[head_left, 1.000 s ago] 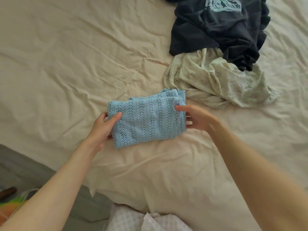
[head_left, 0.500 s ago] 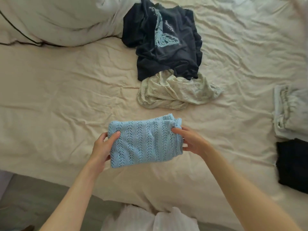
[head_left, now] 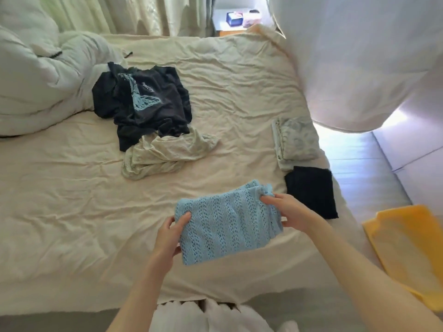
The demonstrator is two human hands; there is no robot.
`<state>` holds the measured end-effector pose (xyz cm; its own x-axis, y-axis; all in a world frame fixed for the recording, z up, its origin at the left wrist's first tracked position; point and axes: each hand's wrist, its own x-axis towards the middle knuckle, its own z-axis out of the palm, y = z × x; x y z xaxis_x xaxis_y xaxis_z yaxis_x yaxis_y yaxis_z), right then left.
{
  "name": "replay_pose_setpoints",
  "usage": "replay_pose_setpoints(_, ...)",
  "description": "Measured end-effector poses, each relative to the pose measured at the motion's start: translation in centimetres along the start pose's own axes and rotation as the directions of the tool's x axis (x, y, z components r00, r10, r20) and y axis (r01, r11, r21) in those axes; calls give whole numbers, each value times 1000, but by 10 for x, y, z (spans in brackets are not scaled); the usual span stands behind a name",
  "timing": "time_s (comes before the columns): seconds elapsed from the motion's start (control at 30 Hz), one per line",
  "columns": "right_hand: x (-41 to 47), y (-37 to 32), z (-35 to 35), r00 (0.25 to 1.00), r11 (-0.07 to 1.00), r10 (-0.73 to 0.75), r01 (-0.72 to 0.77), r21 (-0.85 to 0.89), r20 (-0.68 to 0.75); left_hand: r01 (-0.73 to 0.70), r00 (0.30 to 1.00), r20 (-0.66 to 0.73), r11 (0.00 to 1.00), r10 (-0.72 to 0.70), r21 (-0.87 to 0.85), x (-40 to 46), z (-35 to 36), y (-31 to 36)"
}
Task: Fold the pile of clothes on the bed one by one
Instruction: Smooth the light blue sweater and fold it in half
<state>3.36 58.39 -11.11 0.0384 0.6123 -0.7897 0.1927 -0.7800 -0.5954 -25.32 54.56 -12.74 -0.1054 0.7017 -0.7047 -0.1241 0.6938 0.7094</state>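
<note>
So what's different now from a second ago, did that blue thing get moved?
Both hands, left hand and right hand, have lifted the folded blue knit top off the bed sheet and carried it right, toward the folded black garment. The grip is unchanged, fingers pinching each end. The dark printed shirt and cream garment lie as before.

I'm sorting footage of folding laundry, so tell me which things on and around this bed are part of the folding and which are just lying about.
Part of the job:
- blue knit top, held by left hand and right hand
- dark T-shirt, unfolded
- cream garment, unfolded
- folded pale garment
- folded black garment

Just lying about:
- white duvet
- yellow cloth
- curtains
</note>
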Motion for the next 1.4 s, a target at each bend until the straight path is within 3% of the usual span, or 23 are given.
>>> replay_pose_setpoints(0.27, -46, 54, -79, 985, 983, 18, 15, 183, -174, -42, 979, 202, 983, 5, 179, -13, 88, 12)
replay_pose_setpoints(0.57, -33, 91, -139, 974, 975, 42, 9, 222, -221, 8, 960, 261, 946, -98, 325, -3, 156, 0)
replay_pose_setpoints(0.8, 26, 52, -245, 953, 980, -159, 120, -160, -260, 223, 929, 241, 944, -282, 245, 10, 253, -27)
replay_pose_setpoints(0.97, 88, -1, -302, 940, 784, -338, 252, -568, -49, 443, 857, 287, 896, -427, 9, 19, 335, -62)
replay_pose_setpoints(1.1, 136, -32, -306, 928, 666, -357, 332, -668, 106, 540, 808, 360, 831, -467, -133, 28, 377, -88)
replay_pose_setpoints(1.2, 172, -40, -295, 912, 642, -373, 386, -662, 170, 550, 808, 366, 813, -461, -190, 38, 387, -104)
replay_pose_setpoints(1.3, 200, -34, -283, 888, 614, -435, 415, -672, 151, 537, 790, 368, 843, -491, -29, 48, 383, -112)
replay_pose_setpoints(1.37, 212, -20, -279, 891, 497, -444, 331, -802, 93, 450, 797, 296, 845, -526, 290, 55, 381, -113)
replay_pose_setpoints(1.4, 213, -10, -278, 893, 449, -446, 281, -848, 60, 367, 839, 229, 824, -494, 431, 59, 379, -113)
